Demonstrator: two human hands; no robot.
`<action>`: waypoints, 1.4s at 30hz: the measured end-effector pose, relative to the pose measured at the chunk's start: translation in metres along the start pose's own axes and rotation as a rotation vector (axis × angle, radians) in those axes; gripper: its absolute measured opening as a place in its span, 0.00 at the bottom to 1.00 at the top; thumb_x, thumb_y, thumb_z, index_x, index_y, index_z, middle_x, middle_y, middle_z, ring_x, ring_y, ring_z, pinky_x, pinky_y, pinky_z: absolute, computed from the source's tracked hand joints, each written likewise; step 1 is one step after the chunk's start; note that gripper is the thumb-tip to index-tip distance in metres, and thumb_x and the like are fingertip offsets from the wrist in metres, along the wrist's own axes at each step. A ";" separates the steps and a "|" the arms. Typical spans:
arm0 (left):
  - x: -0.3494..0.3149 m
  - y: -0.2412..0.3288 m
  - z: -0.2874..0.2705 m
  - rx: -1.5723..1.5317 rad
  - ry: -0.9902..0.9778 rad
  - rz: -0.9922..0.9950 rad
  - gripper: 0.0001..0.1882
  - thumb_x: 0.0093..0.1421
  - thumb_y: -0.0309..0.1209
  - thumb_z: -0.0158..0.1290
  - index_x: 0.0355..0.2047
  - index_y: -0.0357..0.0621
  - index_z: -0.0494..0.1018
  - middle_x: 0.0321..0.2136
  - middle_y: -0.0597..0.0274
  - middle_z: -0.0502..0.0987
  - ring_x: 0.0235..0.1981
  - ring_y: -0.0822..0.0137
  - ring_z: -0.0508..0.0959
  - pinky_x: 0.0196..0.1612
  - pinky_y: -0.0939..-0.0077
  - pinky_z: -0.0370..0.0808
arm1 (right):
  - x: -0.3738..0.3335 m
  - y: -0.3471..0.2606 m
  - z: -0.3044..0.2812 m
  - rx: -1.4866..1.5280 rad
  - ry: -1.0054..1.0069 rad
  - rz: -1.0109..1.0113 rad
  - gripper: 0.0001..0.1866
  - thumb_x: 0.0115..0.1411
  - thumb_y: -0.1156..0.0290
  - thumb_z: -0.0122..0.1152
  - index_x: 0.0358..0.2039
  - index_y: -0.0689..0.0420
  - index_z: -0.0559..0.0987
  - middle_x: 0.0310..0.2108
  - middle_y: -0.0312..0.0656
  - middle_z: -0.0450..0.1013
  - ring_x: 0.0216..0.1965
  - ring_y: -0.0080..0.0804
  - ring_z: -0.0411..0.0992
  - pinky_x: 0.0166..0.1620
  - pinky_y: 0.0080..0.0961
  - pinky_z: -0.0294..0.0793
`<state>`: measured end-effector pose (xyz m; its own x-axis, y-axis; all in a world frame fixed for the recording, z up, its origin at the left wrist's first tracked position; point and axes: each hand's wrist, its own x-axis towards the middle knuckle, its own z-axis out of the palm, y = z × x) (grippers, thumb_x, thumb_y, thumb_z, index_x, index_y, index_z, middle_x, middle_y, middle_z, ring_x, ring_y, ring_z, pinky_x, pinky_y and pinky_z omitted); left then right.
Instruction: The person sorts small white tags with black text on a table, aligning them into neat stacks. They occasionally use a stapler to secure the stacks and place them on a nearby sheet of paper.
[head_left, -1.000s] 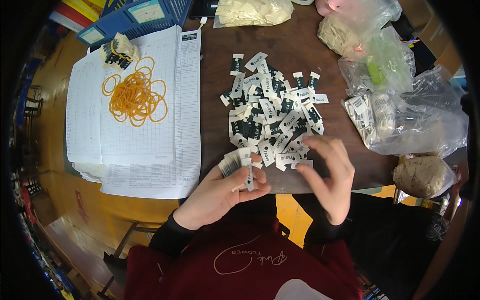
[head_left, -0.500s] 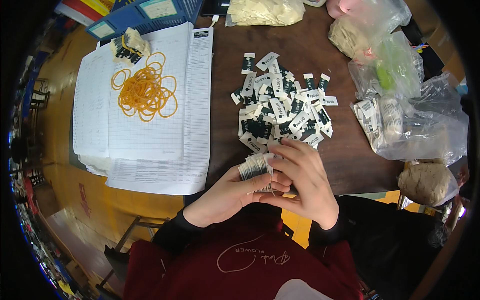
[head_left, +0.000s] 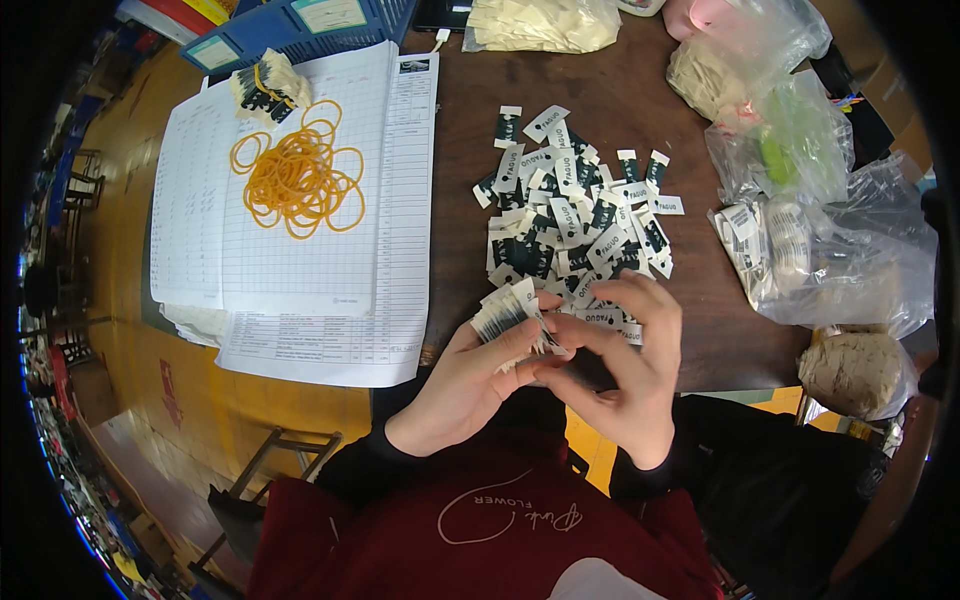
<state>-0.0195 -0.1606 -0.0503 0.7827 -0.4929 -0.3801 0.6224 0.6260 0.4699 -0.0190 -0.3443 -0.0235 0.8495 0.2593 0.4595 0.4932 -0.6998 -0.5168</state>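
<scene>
My left hand [head_left: 455, 385] is closed around a thick stack of cloth labels [head_left: 505, 318], thumb across the front, just off the near edge of the table. At the stack's right side, my right hand [head_left: 625, 365] presses thumb and index finger against the label ends; its other fingers are raised and bent. Part of what these fingertips grip is hidden. Just beyond both hands lies a loose pile of labels [head_left: 570, 215], some white side up and some dark green with cream ends.
An open notebook [head_left: 300, 275] on printed sheets lies left, bearing orange rubber bands [head_left: 300, 185] and a banded label bundle [head_left: 270, 88]. Behind it stands a blue basket [head_left: 290, 30]. Plastic bags [head_left: 850, 260] line the right side; a bag of cream labels [head_left: 545, 22] lies at the back.
My right hand's fingers have drawn back from the top of the stack and bent, with thumb and index at its right side. The left hand keeps hold, tilting the stack slightly.
</scene>
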 end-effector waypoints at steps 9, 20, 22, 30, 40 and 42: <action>-0.002 0.003 -0.001 0.033 0.021 -0.050 0.21 0.73 0.32 0.46 0.63 0.39 0.62 0.57 0.50 0.73 0.59 0.60 0.75 0.62 0.62 0.74 | -0.002 0.001 -0.006 -0.029 0.219 0.065 0.09 0.40 0.81 0.72 0.24 0.58 0.80 0.45 0.45 0.77 0.51 0.53 0.72 0.52 0.41 0.72; -0.004 -0.004 -0.005 0.022 -0.013 -0.044 0.20 0.74 0.32 0.46 0.62 0.39 0.63 0.56 0.59 0.71 0.60 0.67 0.73 0.60 0.67 0.74 | 0.007 0.000 -0.002 -0.059 -0.177 -0.146 0.16 0.45 0.64 0.75 0.34 0.54 0.82 0.56 0.38 0.74 0.61 0.46 0.66 0.59 0.44 0.67; -0.007 -0.003 -0.006 0.032 -0.025 -0.120 0.20 0.74 0.32 0.46 0.62 0.39 0.63 0.56 0.59 0.71 0.59 0.67 0.73 0.60 0.66 0.74 | 0.007 0.004 -0.006 0.129 -0.210 -0.121 0.22 0.45 0.61 0.75 0.41 0.54 0.81 0.56 0.41 0.73 0.63 0.49 0.64 0.60 0.48 0.67; -0.024 -0.009 -0.023 -0.025 -0.137 -0.321 0.18 0.72 0.31 0.49 0.60 0.40 0.65 0.55 0.59 0.72 0.58 0.66 0.73 0.61 0.64 0.75 | 0.005 0.001 0.007 0.287 -0.440 -0.219 0.34 0.46 0.58 0.77 0.53 0.58 0.79 0.52 0.44 0.76 0.52 0.43 0.76 0.57 0.42 0.72; -0.031 0.007 -0.018 -0.015 0.016 -0.077 0.18 0.72 0.38 0.50 0.54 0.40 0.66 0.34 0.68 0.67 0.41 0.70 0.75 0.61 0.56 0.74 | 0.010 0.011 0.006 -0.046 -0.188 0.220 0.13 0.46 0.73 0.76 0.31 0.60 0.79 0.36 0.42 0.70 0.39 0.42 0.69 0.42 0.36 0.70; -0.030 0.012 -0.016 -0.047 -0.054 -0.004 0.16 0.74 0.33 0.46 0.56 0.37 0.65 0.35 0.67 0.68 0.42 0.74 0.74 0.65 0.57 0.71 | 0.008 0.010 0.014 -0.088 -0.181 0.243 0.11 0.47 0.76 0.74 0.30 0.60 0.80 0.37 0.41 0.69 0.39 0.40 0.68 0.41 0.33 0.69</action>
<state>-0.0350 -0.1283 -0.0464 0.7800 -0.5270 -0.3376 0.6258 0.6509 0.4299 -0.0046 -0.3395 -0.0354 0.9639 0.1866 0.1899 0.2605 -0.8084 -0.5278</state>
